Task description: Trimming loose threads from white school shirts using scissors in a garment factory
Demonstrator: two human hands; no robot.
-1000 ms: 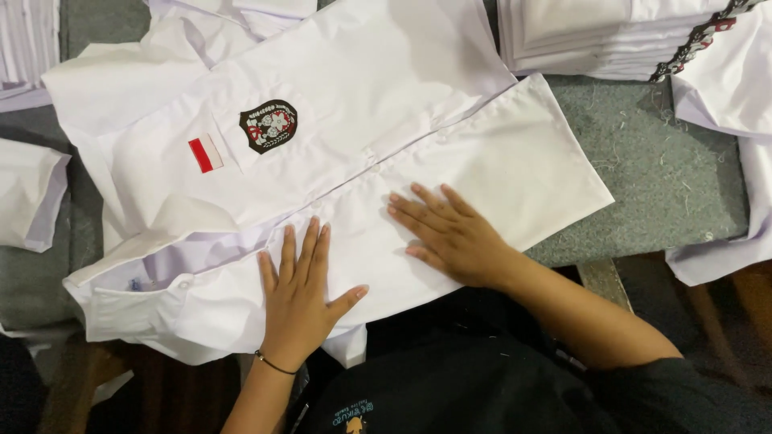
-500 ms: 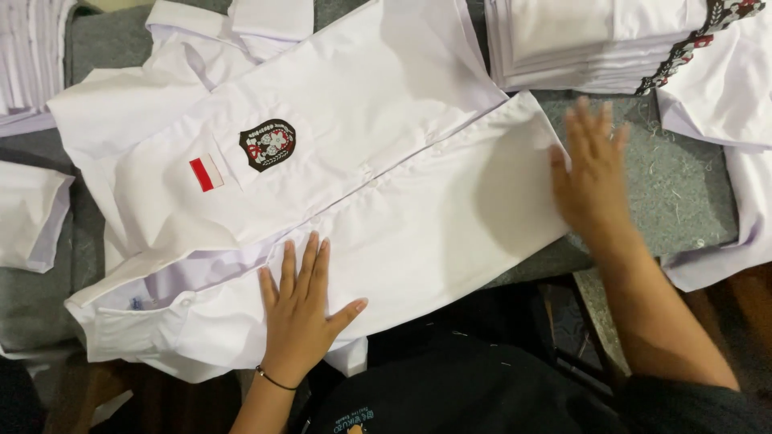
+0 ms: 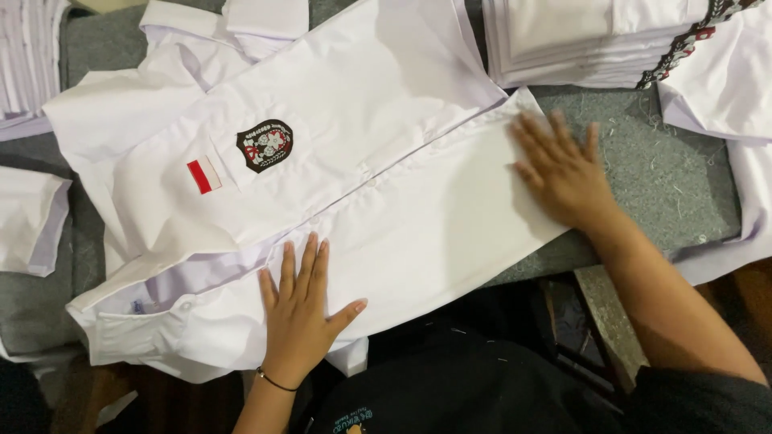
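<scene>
Lying buttoned-up and front-side up across a grey felt-like table, a white shirt of smooth, thin woven cloth runs on a slant from the near left to the far right. Collar end sits near left, hem end far right. Button placket makes a straight ridge down the middle, small pale buttons along it. Chest pocket carries a dark shield-shaped embroidered badge; just left of it a small red-and-white rectangular patch. Cloth shows soft creases, faint lilac shade in the folds.

Left hand pressed flat on the near panel, fingers straight and close together, thumb spread to the right, gripping nothing. Thin dark band round that wrist. Right hand flat too, fingers fanned, palm down on the hem corner at the right edge of the shirt, where cloth meets bare table. Holds nothing.

Table surface is fuzzy, flecked with loose pale threads. Far right: a stack of folded white shirts, edges layered crisp, with a dark patterned trim running down one side. Right edge: more loose white cloth. Far left: another layered white pile; below it a folded white piece. Dark garment of the person fills the near middle.
</scene>
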